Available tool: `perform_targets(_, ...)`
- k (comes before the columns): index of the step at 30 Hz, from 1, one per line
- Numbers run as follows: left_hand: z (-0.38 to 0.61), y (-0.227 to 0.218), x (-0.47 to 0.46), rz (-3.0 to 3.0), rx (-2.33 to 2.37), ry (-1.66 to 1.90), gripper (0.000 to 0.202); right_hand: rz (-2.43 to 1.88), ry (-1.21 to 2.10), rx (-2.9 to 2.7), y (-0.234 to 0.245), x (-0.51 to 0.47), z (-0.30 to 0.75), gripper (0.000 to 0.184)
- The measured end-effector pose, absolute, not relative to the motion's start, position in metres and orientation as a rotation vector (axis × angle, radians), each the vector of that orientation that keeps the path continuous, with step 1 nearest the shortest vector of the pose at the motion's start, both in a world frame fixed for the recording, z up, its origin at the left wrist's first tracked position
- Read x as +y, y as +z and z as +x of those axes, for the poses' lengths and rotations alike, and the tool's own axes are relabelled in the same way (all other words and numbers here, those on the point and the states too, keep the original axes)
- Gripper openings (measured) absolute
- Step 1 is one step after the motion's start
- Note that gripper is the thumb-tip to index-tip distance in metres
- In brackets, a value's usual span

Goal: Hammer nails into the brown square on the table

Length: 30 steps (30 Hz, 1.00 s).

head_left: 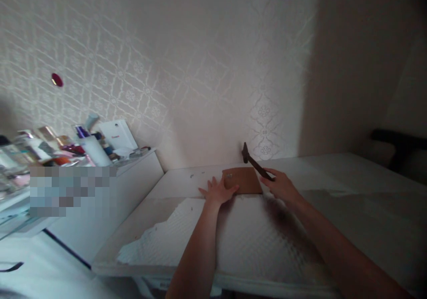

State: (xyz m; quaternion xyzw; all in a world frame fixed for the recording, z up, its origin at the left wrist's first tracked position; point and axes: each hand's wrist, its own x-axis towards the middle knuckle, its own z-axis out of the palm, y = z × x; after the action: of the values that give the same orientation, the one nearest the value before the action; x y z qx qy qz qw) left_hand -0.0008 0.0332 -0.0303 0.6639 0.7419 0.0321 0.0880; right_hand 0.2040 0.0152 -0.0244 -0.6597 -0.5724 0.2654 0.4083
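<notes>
My right hand [278, 184] is closed round the handle of a hammer [256, 165], whose dark head is raised above the table near the wall. Under it, a thin brown board [245, 181] lies flat on the table. Small shiny bits [229, 175], too small to make out, are on the board's left part. My left hand [217, 191] rests at the board's left edge with its fingers spread; the thumb lies across the board, and the other fingers point toward the table.
A textured white sheet [167, 234] covers part of the white table [116, 245]. A few tiny dark pieces [192, 176] lie left of the board. Bottles [95, 150] and a white box [117, 134] crowd the cabinet at left. Patterned wall [213, 90] rises behind.
</notes>
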Motion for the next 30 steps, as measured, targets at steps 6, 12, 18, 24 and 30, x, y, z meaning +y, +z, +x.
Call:
perform_targets(6,-0.002,-0.034,0.036,1.923,2.333,0.184,0.087,-1.457,0.9,-1.462,-0.029,0.013,0.195,0.048)
perform_targets(12,-0.003,-0.034,0.039,1.909,2.337,0.184,0.086,-1.361,1.002,-1.528,-0.03,0.011,0.188,0.049)
perform_targets(18,-0.004,-0.036,0.041,1.897,2.352,0.197,0.085,-1.356,1.067,-1.557,-0.023,0.004,0.182,0.047)
perform_targets(24,-0.005,-0.039,0.043,1.909,2.332,0.202,0.086,-1.317,1.129,-1.483,-0.024,0.004,0.181,0.047)
perform_targets(30,-0.005,-0.039,0.044,1.898,2.335,0.202,0.085,-1.306,1.216,-1.42,-0.021,0.001,0.18,0.045)
